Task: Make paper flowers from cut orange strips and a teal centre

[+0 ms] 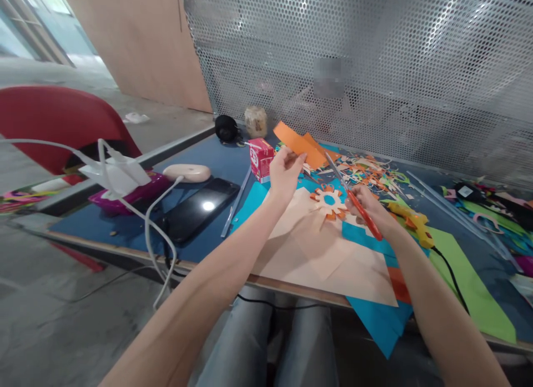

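Observation:
My left hand (pixel 284 173) is raised over the table, fingers pinched on a strip of orange paper (pixel 296 143) that sticks up and to the right. My right hand (pixel 368 205) is closed round the orange handles of a pair of scissors (pixel 353 197), whose blades point up and left toward the strip. Between my hands an orange and peach paper flower with a blue centre (pixel 328 200) lies on a peach sheet (pixel 316 248).
Blue paper (pixel 377 315) and green paper (pixel 470 281) lie under and beside the peach sheet, with a yellow glue gun (pixel 412 220) and paper scraps (pixel 370 170) behind. A black phone (pixel 200 207), red carton (pixel 261 159), white charger (pixel 116 173) and red chair (pixel 58 123) sit left.

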`<move>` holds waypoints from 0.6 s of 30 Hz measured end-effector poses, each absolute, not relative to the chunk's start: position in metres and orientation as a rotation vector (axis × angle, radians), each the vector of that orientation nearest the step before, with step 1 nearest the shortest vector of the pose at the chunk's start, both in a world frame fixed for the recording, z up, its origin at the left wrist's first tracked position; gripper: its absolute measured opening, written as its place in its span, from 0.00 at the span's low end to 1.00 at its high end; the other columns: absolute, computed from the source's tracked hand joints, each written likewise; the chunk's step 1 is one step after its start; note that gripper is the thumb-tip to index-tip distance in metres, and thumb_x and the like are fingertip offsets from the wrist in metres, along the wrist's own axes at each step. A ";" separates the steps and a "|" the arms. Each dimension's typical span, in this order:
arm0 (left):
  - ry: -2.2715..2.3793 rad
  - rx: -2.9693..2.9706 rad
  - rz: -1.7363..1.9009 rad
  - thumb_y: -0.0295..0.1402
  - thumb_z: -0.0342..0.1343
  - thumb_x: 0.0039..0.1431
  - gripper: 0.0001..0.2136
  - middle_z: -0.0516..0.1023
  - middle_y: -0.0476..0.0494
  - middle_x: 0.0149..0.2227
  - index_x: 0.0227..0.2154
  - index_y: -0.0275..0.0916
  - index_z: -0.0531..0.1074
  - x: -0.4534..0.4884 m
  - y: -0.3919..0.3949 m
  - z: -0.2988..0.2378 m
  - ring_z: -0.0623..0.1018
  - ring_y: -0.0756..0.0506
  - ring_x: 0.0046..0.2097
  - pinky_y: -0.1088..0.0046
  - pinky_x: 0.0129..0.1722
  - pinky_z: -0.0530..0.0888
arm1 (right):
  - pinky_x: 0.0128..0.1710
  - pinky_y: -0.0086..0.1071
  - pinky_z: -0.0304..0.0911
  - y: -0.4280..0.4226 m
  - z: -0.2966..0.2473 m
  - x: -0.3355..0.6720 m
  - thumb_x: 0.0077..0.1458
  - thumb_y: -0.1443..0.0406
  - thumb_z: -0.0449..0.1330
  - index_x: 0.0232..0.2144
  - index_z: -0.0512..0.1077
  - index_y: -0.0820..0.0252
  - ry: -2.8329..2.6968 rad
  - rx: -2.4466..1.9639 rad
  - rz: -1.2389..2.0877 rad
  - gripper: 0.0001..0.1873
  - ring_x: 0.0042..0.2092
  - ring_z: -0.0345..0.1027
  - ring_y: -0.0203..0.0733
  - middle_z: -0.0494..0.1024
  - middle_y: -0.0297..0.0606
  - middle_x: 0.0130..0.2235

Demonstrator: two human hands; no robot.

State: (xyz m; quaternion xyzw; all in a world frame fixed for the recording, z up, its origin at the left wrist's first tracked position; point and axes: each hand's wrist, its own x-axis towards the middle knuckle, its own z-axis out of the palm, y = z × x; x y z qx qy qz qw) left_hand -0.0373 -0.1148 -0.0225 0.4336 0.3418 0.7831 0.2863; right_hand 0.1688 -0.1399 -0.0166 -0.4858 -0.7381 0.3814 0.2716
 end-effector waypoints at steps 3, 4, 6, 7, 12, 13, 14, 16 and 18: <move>0.935 1.175 2.087 0.26 0.56 0.47 0.04 0.75 0.49 0.28 0.28 0.37 0.67 -0.039 -0.115 -0.023 0.74 0.53 0.28 0.80 0.26 0.69 | 0.20 0.25 0.50 -0.140 -0.017 0.169 0.44 0.52 0.59 0.32 0.55 0.54 -1.981 -1.290 1.074 0.19 0.26 0.53 0.30 0.61 0.28 0.30; 0.938 1.182 2.084 0.26 0.56 0.47 0.04 0.75 0.49 0.28 0.28 0.37 0.67 -0.038 -0.115 -0.023 0.74 0.53 0.29 0.79 0.27 0.70 | 0.20 0.25 0.50 -0.141 -0.017 0.169 0.44 0.53 0.59 0.32 0.55 0.54 -1.982 -1.286 1.095 0.19 0.26 0.53 0.30 0.61 0.28 0.30; 0.945 1.204 2.077 0.26 0.56 0.47 0.04 0.75 0.49 0.28 0.28 0.37 0.67 -0.037 -0.116 -0.024 0.74 0.53 0.30 0.78 0.29 0.71 | 0.20 0.24 0.50 -0.143 -0.016 0.168 0.43 0.54 0.60 0.32 0.55 0.54 -1.983 -1.288 1.128 0.20 0.26 0.53 0.30 0.61 0.28 0.30; 0.954 1.221 2.067 0.26 0.56 0.47 0.04 0.75 0.49 0.28 0.28 0.37 0.67 -0.036 -0.117 -0.024 0.74 0.52 0.30 0.78 0.30 0.71 | 0.20 0.24 0.50 -0.145 -0.015 0.167 0.43 0.54 0.60 0.32 0.55 0.55 -1.984 -1.288 1.146 0.20 0.26 0.53 0.29 0.61 0.28 0.30; 1.038 1.292 2.021 0.26 0.56 0.48 0.04 0.74 0.49 0.27 0.27 0.37 0.67 -0.032 -0.121 -0.024 0.74 0.52 0.30 0.77 0.31 0.71 | 0.19 0.24 0.48 -0.149 -0.012 0.163 0.44 0.55 0.60 0.32 0.55 0.55 -1.983 -1.274 1.194 0.19 0.25 0.53 0.29 0.62 0.28 0.30; 1.048 1.300 2.017 0.25 0.56 0.48 0.04 0.74 0.49 0.28 0.27 0.37 0.67 -0.031 -0.122 -0.024 0.74 0.52 0.31 0.77 0.31 0.71 | 0.19 0.24 0.48 -0.149 -0.012 0.163 0.44 0.55 0.60 0.32 0.55 0.55 -1.982 -1.284 1.186 0.19 0.25 0.52 0.29 0.61 0.28 0.30; 1.053 1.307 2.013 0.25 0.56 0.48 0.04 0.74 0.48 0.29 0.28 0.37 0.67 -0.031 -0.122 -0.023 0.75 0.52 0.31 0.77 0.32 0.71 | 0.19 0.24 0.48 -0.148 -0.012 0.163 0.44 0.55 0.60 0.32 0.55 0.55 -1.983 -1.294 1.177 0.19 0.24 0.52 0.28 0.61 0.28 0.30; 1.049 1.314 2.004 0.25 0.55 0.48 0.04 0.75 0.48 0.31 0.29 0.38 0.68 -0.030 -0.123 -0.023 0.75 0.52 0.33 0.77 0.33 0.72 | 0.18 0.24 0.48 -0.148 -0.013 0.164 0.45 0.56 0.60 0.33 0.55 0.54 -1.980 -1.306 1.172 0.19 0.24 0.51 0.28 0.61 0.28 0.30; 1.038 1.308 2.002 0.24 0.55 0.48 0.05 0.76 0.47 0.32 0.30 0.38 0.69 -0.030 -0.122 -0.023 0.76 0.51 0.34 0.77 0.33 0.72 | 0.18 0.24 0.47 -0.148 -0.013 0.164 0.45 0.56 0.60 0.33 0.55 0.54 -1.979 -1.297 1.188 0.19 0.24 0.51 0.28 0.61 0.28 0.30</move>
